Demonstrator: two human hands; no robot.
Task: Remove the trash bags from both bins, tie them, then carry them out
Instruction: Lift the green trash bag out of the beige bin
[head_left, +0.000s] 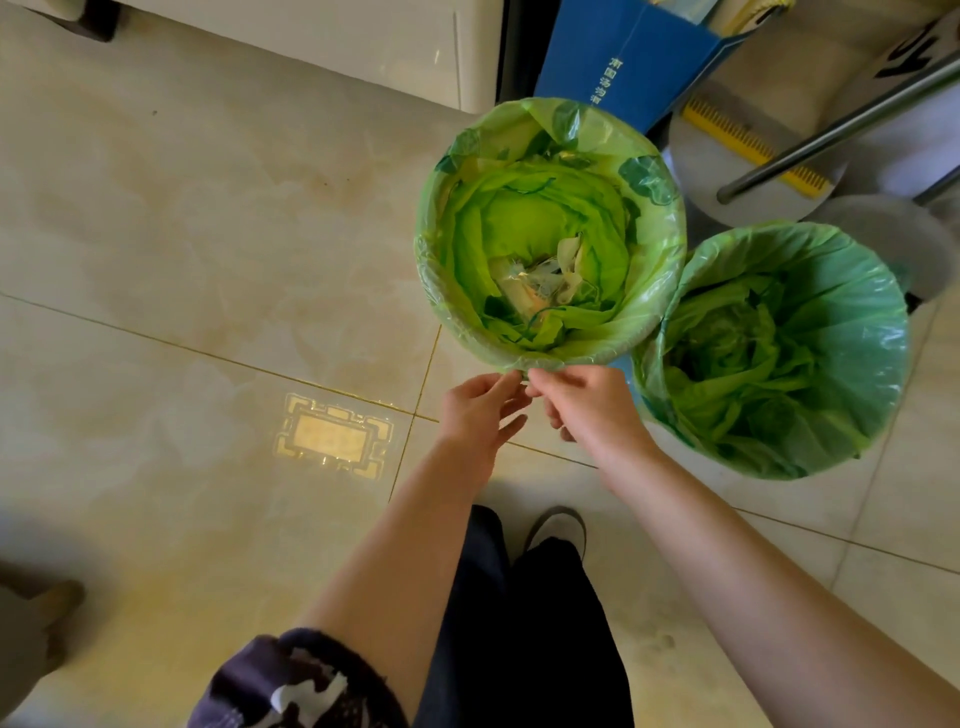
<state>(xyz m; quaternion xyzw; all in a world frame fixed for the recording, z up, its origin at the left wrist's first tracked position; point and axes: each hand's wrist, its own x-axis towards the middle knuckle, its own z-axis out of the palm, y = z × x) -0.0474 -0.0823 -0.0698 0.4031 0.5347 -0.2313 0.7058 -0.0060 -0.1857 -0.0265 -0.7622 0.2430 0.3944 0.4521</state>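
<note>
Both hands, the left hand (475, 410) and right hand (582, 405), are pinching the near edge of the green trash bag (545, 358) on the left bin (431, 280). Peeling it off slowly all round should keep it from ripping.

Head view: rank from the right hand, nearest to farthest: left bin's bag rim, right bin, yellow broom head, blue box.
From the right hand:
1. Left bin's bag rim, at its fingertips, just ahead.
2. Right bin, to its right.
3. Yellow broom head, far right, behind both bins.
4. Blue box, at the top, behind the left bin.
</note>
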